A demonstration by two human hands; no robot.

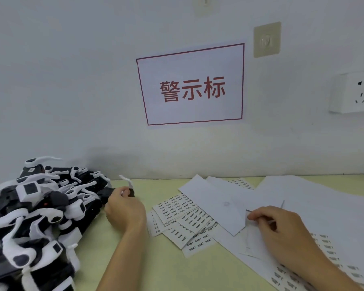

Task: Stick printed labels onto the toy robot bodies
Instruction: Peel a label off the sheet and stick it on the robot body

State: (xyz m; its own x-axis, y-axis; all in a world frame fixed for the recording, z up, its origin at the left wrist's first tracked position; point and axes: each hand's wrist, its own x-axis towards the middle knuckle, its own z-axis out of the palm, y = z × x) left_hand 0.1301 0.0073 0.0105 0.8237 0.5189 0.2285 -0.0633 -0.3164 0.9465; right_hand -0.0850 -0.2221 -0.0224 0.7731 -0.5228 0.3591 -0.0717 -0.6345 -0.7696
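Labels (pixel 180 208) lie in sheets on the table (pixel 198 274), thin, light and bendy; peel by a corner. Left hand (pixel 124 208) grips a toy (pixel 129 189) beside the pile (pixel 40 206). Right hand (pixel 282 229) pinches paper (pixel 223 208).

White paper sign with a red border (pixel 191 85) on the wall ahead of me: red characters "警示标", fully legible. Small white printed label sheets (pixel 182 215), fanned in a pile mid-worktop between my hands: rows of short black text, repeated, too small to read. More white label sheets (pixel 328 248) at the right front edge of the worktop, under my right forearm: black printed blocks, blurred. Another sheet (pixel 241 183) near the back edge, part covered by blank paper: print unreadable. White tag (pixel 31 169) on a black toy body at the left: a code-like mark, illegible.
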